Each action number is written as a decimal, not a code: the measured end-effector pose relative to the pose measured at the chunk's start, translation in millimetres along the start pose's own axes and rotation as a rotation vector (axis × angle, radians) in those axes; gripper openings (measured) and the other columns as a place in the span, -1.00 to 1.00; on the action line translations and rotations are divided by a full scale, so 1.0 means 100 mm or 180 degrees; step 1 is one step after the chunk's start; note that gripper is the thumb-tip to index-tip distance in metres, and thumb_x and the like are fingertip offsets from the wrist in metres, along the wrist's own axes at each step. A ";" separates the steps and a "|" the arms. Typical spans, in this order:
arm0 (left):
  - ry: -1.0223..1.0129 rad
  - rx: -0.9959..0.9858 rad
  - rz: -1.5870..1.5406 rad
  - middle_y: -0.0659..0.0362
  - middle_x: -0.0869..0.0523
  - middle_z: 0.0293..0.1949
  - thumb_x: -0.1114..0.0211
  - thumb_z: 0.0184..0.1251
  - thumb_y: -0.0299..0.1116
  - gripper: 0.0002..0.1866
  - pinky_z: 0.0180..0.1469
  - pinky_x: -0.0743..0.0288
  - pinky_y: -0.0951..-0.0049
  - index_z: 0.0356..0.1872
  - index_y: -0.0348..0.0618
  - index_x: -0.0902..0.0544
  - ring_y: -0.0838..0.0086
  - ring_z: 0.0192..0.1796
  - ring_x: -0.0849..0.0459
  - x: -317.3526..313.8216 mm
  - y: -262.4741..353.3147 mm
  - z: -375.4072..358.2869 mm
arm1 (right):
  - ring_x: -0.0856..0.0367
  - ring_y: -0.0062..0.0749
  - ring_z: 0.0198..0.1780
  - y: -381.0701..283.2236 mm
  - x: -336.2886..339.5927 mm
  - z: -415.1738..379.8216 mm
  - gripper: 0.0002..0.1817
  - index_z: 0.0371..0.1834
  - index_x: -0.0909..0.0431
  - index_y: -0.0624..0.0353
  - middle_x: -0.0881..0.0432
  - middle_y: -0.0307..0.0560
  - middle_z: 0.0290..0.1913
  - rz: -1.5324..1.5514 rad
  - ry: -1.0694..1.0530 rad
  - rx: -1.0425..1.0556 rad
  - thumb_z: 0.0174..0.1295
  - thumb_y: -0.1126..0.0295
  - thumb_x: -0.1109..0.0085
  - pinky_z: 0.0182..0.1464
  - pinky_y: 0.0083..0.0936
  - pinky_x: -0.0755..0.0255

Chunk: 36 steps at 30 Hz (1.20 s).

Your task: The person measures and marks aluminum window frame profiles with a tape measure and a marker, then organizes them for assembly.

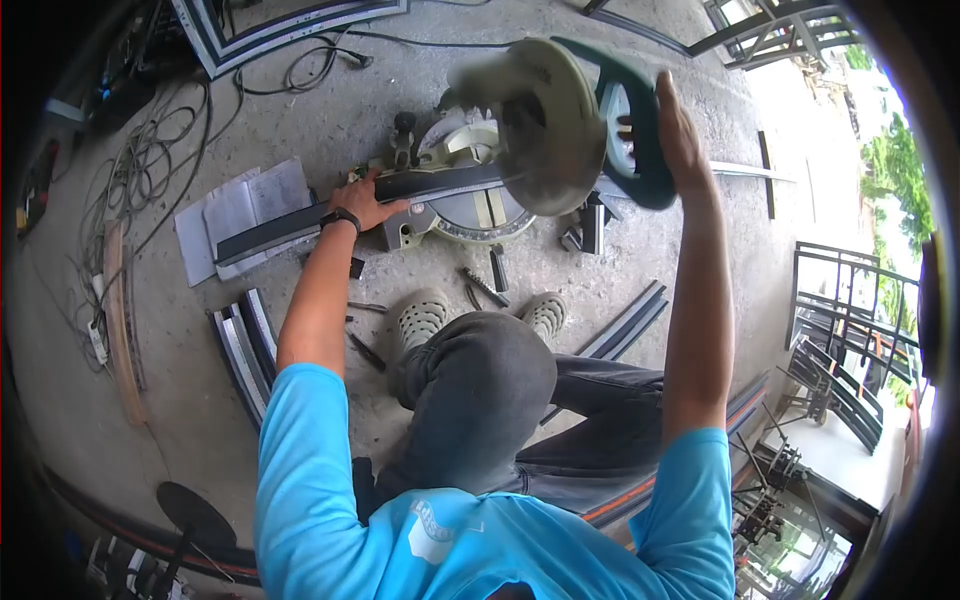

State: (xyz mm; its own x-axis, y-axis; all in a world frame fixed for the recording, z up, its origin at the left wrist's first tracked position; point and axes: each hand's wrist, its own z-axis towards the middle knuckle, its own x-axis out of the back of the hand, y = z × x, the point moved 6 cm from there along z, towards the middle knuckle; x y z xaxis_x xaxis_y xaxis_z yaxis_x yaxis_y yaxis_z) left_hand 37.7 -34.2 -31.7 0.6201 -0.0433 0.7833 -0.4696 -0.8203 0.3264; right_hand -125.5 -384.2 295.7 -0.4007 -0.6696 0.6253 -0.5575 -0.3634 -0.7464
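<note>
A mitre saw stands on the concrete floor, its head raised over the round base. My right hand is closed round the dark green saw handle, with fingertips showing through the handle's opening. Across the saw base lies a long dark metal profile, passing behind the blade guard. My left hand grips this profile just left of the base, thumb on the near side and fingers over the top. The guard hides the blade's edge, so contact with the profile cannot be made out.
Paper sheets lie under the profile's left end. Cut profiles rest on the floor at left and right. Tangled cables and a wooden strip lie far left. Metal frames stand at right.
</note>
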 end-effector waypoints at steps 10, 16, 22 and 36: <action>0.0409 -0.0086 -0.0498 -0.09 -0.69 0.29 -0.55 -0.17 0.49 0.26 0.41 -0.53 0.11 0.54 -0.06 -0.35 0.08 0.36 -0.64 0.01 -0.03 0.04 | -0.68 -0.37 -0.41 0.95 -0.49 -0.62 -0.20 -0.01 -0.61 0.30 -0.70 -0.03 -0.38 0.1550 -0.0055 -0.0462 0.59 -0.31 0.32 -0.31 -0.44 -0.52; 0.0279 0.0045 -0.0475 -0.07 -0.66 0.33 -0.58 -0.25 0.50 0.29 0.45 -0.48 0.07 0.54 -0.02 -0.38 0.05 0.39 -0.61 0.09 0.01 -0.06 | -0.56 -0.45 -0.53 0.98 -0.52 -0.67 -0.13 -0.13 -0.61 0.32 -0.63 -0.10 -0.47 0.1336 0.0134 -0.0331 0.56 -0.40 0.33 -0.39 -0.49 -0.42; 0.0388 0.0104 -0.0475 -0.05 -0.63 0.37 -0.59 -0.28 0.51 0.30 0.50 -0.43 0.08 0.55 0.02 -0.38 0.05 0.47 -0.52 0.12 0.01 -0.11 | -0.54 -0.44 -0.52 1.05 -0.61 -0.76 -0.10 -0.13 -0.60 0.35 -0.61 -0.08 -0.49 0.1272 0.0250 -0.0223 0.56 -0.40 0.36 -0.38 -0.48 -0.41; 0.0359 0.0103 -0.0395 -0.12 -0.52 0.46 -0.58 -0.25 0.49 0.27 0.54 -0.37 0.04 0.57 0.09 -0.36 -0.04 0.57 -0.36 0.10 0.01 -0.06 | -0.58 -0.45 -0.51 1.14 -0.64 -0.77 -0.11 -0.13 -0.61 0.33 -0.62 -0.10 -0.47 0.1325 0.0220 -0.0130 0.55 -0.41 0.36 -0.40 -0.48 -0.45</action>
State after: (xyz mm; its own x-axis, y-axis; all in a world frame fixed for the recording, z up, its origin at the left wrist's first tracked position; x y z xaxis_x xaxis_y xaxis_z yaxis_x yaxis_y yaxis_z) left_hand 39.7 -32.0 -20.0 0.5969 0.1224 0.7930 -0.3721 -0.8334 0.4087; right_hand -219.3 -333.1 188.1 -0.6448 -0.7082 0.2874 -0.3657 -0.0443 -0.9297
